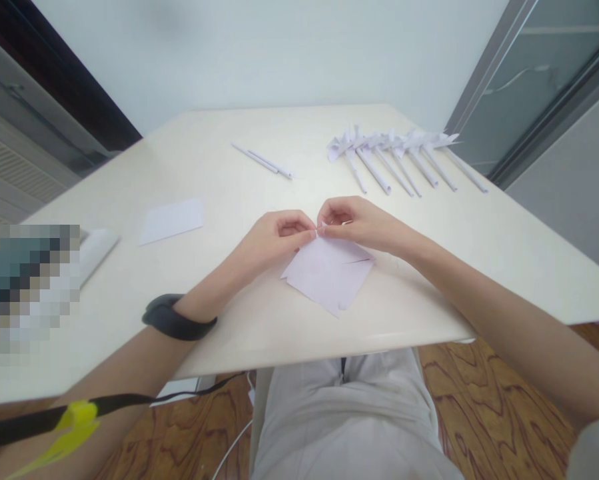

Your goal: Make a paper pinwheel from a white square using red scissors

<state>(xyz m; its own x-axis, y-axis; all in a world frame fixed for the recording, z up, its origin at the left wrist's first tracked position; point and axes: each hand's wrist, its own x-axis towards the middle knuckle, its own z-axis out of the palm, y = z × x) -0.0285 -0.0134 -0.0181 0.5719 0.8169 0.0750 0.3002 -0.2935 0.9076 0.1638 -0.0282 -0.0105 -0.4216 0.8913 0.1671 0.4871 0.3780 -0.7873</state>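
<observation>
A white square of paper [329, 277], partly cut or folded, lies near the front edge of the cream table [239, 313]. My left hand [274, 240] and my right hand [352, 223] meet at its far corner. Both pinch that corner between thumb and fingertips, fingers curled closed. A dark band sits on my left wrist [176, 319].
Several finished paper pinwheels on rolled paper sticks [399, 157] lie in a row at the back right. Two loose rolled sticks [262, 160] lie at the back centre. A flat white sheet [172, 220] rests at the left, beside a white object [96, 248] and a blurred patch.
</observation>
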